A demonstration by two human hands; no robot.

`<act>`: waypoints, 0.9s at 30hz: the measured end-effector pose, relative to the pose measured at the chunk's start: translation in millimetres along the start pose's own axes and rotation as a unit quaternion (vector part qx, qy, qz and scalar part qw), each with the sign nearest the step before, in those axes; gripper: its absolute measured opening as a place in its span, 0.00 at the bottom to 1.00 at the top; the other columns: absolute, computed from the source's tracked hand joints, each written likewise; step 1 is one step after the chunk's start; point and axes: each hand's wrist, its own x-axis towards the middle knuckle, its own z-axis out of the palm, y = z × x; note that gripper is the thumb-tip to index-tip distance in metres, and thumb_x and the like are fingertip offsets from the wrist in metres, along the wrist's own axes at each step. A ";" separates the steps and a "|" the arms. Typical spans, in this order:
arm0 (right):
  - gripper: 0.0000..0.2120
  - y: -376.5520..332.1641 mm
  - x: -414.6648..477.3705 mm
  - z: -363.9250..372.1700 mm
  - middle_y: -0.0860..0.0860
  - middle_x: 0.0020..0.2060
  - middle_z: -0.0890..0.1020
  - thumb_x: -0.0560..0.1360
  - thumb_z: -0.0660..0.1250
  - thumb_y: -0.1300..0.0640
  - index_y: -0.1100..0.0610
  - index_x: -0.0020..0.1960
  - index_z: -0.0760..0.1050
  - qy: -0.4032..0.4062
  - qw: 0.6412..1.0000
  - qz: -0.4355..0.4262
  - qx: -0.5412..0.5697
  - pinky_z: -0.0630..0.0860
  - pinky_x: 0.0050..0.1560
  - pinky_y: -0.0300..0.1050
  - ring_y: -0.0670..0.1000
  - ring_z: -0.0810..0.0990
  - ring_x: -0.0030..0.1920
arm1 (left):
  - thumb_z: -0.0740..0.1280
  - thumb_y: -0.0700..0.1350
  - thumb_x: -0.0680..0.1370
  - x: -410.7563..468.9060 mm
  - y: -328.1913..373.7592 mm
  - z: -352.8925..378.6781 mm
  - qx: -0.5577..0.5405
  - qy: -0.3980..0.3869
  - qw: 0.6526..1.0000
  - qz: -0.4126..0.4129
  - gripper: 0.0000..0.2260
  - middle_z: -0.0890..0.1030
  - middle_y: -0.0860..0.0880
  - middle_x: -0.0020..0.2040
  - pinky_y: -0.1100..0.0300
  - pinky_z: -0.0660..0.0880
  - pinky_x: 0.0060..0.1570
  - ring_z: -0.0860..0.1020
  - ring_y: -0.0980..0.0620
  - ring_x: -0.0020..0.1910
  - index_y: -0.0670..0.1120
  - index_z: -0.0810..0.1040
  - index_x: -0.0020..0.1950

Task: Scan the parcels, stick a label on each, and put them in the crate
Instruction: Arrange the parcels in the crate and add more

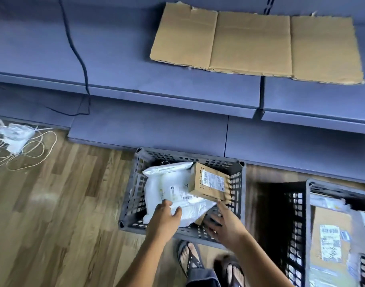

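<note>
From the head camera, you are looking down at a grey crate (133,183) that stands on the wooden floor (63,204), against the foot of a blue shelf (115,48). Two parcels lie in it. A white plastic bag (173,183) fills the left and middle, and a cardboard box (196,183) rests tilted against the right wall, with its printed label (212,180) facing up.

Your left hand (165,216) lies on the near end of the white bag, fingers spread loosely over it and holding nothing. Your right hand (227,224) is wide too, with its fingers stretched out and a fingertip at the box's near corner; motion blur hides whether it touches.

A second crate (297,220) to the right holds more labelled parcels (330,241). A flattened cardboard sheet (254,44) lies on the shelf, and a black cable (73,48) runs down its left part. Pale cords (32,150) are tangled on the floor at the left. Your sandalled feet (189,257) show at the bottom.
</note>
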 end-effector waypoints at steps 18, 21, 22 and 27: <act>0.31 -13.3 224.3 33.8 0.60 0.62 0.76 0.71 0.73 0.55 0.63 0.69 0.65 0.053 0.938 0.087 0.330 0.74 0.63 0.48 0.56 0.76 0.62 | 0.55 0.52 0.81 108.9 -78.0 70.8 0.004 -0.036 0.999 -0.014 0.16 0.69 0.52 0.66 0.57 0.73 0.55 0.76 0.54 0.54 0.50 0.64 0.68; 0.25 -9.9 223.4 23.6 0.57 0.49 0.79 0.72 0.72 0.56 0.63 0.66 0.70 0.040 0.927 0.110 0.356 0.74 0.61 0.39 0.50 0.79 0.53 | 0.55 0.50 0.81 102.8 -83.6 69.1 -0.006 -0.037 0.999 -0.026 0.16 0.69 0.52 0.66 0.59 0.71 0.55 0.73 0.54 0.54 0.49 0.64 0.68; 0.25 -10.5 220.0 21.2 0.57 0.46 0.77 0.73 0.71 0.54 0.63 0.65 0.70 0.028 0.928 0.111 0.354 0.73 0.60 0.39 0.50 0.78 0.49 | 0.55 0.50 0.81 99.1 -82.8 66.9 -0.005 -0.039 0.999 -0.025 0.15 0.69 0.52 0.66 0.60 0.70 0.53 0.72 0.55 0.53 0.50 0.64 0.68; 0.25 -20.0 219.9 27.9 0.63 0.54 0.73 0.75 0.69 0.51 0.67 0.61 0.65 0.012 0.929 0.080 0.362 0.70 0.66 0.54 0.56 0.75 0.59 | 0.56 0.51 0.81 95.0 -74.5 58.8 0.010 -0.032 0.999 0.009 0.14 0.69 0.52 0.64 0.60 0.70 0.51 0.73 0.59 0.45 0.50 0.64 0.66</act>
